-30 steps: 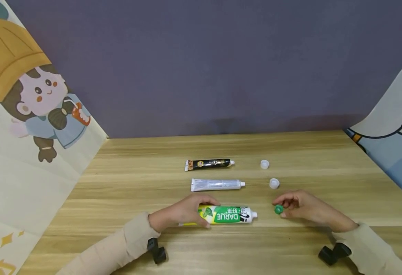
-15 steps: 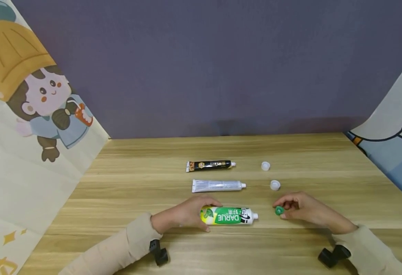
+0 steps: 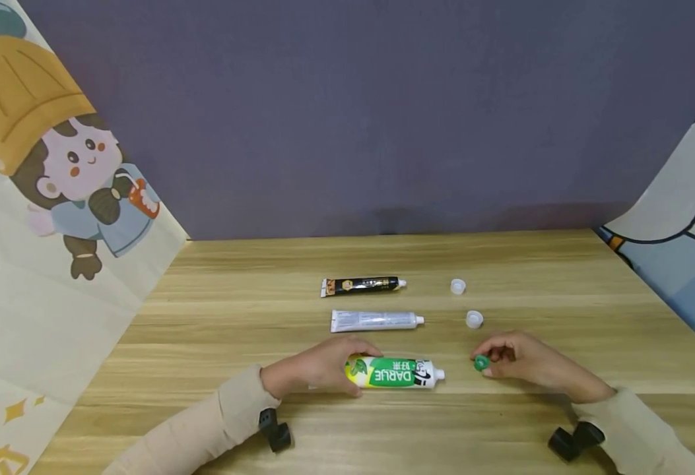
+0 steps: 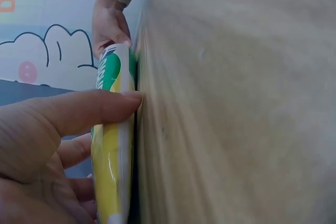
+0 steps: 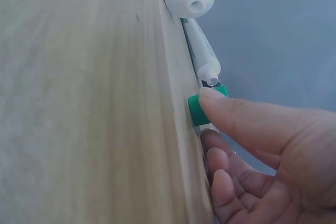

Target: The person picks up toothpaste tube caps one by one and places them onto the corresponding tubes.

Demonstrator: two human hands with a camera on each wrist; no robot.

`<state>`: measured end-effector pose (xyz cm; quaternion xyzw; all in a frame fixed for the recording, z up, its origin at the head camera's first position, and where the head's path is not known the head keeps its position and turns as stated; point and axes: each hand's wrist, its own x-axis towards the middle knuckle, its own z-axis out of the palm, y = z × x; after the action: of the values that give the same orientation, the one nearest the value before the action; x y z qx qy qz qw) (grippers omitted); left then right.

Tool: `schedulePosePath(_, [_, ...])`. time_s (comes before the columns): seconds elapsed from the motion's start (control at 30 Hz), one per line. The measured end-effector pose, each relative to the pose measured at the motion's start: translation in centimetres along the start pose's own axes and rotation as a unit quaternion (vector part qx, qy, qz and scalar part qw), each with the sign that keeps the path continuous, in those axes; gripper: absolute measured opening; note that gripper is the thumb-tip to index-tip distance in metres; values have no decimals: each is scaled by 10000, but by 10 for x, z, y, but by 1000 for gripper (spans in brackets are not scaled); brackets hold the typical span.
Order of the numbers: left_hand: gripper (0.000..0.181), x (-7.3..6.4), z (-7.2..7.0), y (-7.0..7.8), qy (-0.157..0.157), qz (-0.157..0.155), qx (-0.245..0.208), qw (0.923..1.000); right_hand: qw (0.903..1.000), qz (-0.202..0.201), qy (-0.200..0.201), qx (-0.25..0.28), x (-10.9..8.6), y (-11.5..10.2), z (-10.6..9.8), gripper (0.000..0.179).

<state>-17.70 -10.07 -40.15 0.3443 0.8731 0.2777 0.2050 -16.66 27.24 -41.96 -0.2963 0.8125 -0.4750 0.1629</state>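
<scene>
My left hand grips the rear half of a green, yellow and white toothpaste tube lying on its side, its bare white nozzle facing right. In the left wrist view the thumb presses one edge of the tube and the fingers curl behind it. To the right, my right hand pinches a ribbed green cap between thumb and fingers, its hollow side facing up and toward the tube. The right wrist view shows the thumb over the green cap, low by the tabletop, with a gap between cap and nozzle.
Farther back on the wooden table lie a silver-white tube and a black tube, both uncapped and pointing right. Two white caps sit to their right, one per row. A dark panel stands behind the table.
The hands, the toothpaste tube and the green cap stay nearly in place. The head view has shifted slightly.
</scene>
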Motion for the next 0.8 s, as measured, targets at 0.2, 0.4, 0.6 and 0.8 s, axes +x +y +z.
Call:
schedulePosePath(0.2, [62,1,-3,-3,-97,207,-324,9992,9997,221,9,-114,3,-5,0,25])
schedulePosePath(0.4, [61,0,-3,-4,-125,282,-286,9991,9998,176,18,-130,4,-3,1,23])
schedulePosePath(0.6, [57,0,-3,-5,-3,313,-321,9990,9999,73,-15,-72,4,-1,1,22])
schedulePosePath(0.8, [56,1,-5,-5,201,287,-356,9988,9996,218,21,-157,5,-3,0,19])
